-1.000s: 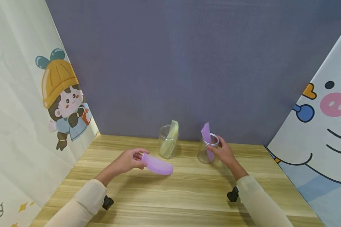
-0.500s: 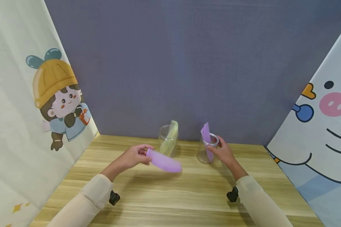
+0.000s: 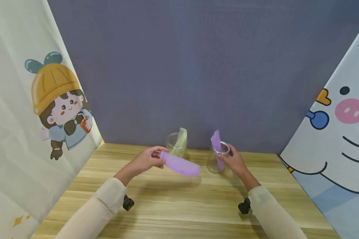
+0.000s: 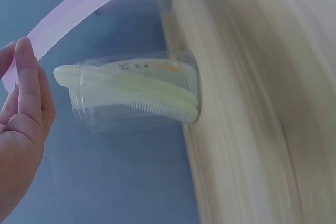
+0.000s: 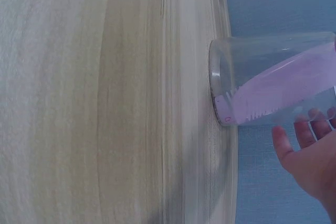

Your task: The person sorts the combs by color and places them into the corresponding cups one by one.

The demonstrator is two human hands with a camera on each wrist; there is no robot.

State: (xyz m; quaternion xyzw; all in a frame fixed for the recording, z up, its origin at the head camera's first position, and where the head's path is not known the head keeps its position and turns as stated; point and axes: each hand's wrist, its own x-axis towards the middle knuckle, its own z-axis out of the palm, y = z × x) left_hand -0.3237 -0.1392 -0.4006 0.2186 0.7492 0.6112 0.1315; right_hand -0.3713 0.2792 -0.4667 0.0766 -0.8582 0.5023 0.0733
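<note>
My left hand (image 3: 148, 160) pinches a purple comb (image 3: 180, 165) by one end, holding it above the table and slightly tilted. Teeth along one edge and dark marks show on this comb (image 4: 68, 17) in the left wrist view. At the right, my right hand (image 3: 234, 161) grips a clear jar (image 3: 211, 165) near its rim. Purple comb material (image 5: 286, 85) leans inside that jar, its upper end sticking out; how many pieces there are I cannot tell. Behind the left hand stands another clear jar (image 3: 171, 139) with pale yellow-green combs (image 4: 147, 87) in it.
Both jars stand on a wood-grain table (image 3: 179, 205), close to a grey-blue back panel (image 3: 179, 73). Printed cartoon panels rise at the left (image 3: 12, 139) and right (image 3: 311, 152).
My left hand has moved right and a little away from me with the purple comb, bringing its far end closer to the right jar. The right hand keeps its hold on that jar.
</note>
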